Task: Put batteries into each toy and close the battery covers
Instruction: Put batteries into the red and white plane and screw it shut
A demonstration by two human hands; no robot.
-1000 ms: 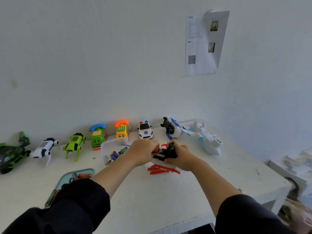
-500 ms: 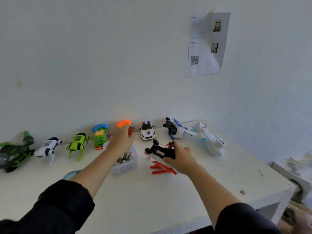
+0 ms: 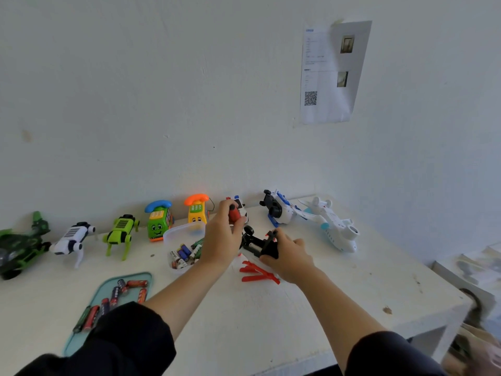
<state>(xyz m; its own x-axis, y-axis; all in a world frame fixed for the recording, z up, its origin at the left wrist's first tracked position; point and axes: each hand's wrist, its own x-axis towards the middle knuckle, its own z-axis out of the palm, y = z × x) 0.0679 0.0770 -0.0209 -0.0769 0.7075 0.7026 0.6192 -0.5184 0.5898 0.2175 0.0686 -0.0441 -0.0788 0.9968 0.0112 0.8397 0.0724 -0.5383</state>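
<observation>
White surface (image 3: 271, 321) runs along a white wall w/ a printed sheet (image 3: 332, 73) taped up at right. Toys lined up at the back, L to R: dark green vehicle (image 3: 19, 245), white robot dog (image 3: 71, 238), green robot dog (image 3: 120, 232), green toy phone (image 3: 158, 221), yellow toy phone (image 3: 197, 210), police car (image 3: 241, 208) partly behind the left hand, blue/white helicopter (image 3: 279, 208), white plane (image 3: 334, 226). Teal tray (image 3: 78, 340) near front-left holds loose red/black batteries (image 3: 119, 294). Clear tub (image 3: 176, 234) just L of centre holds more batteries (image 3: 184, 253).

Toy in work: helicopter w/ red rotor (image 3: 257, 272), upside down at centre, black underside (image 3: 260, 244) up, a cell showing in the open bay. Right hand (image 3: 287, 256) curls round its rear end, gripping it. Left hand (image 3: 223, 237) is raised above its front end, thumb and fingers pinching a small red handle (image 3: 233, 214), prob a screwdriver; tip not visible. Both sleeves black.
</observation>
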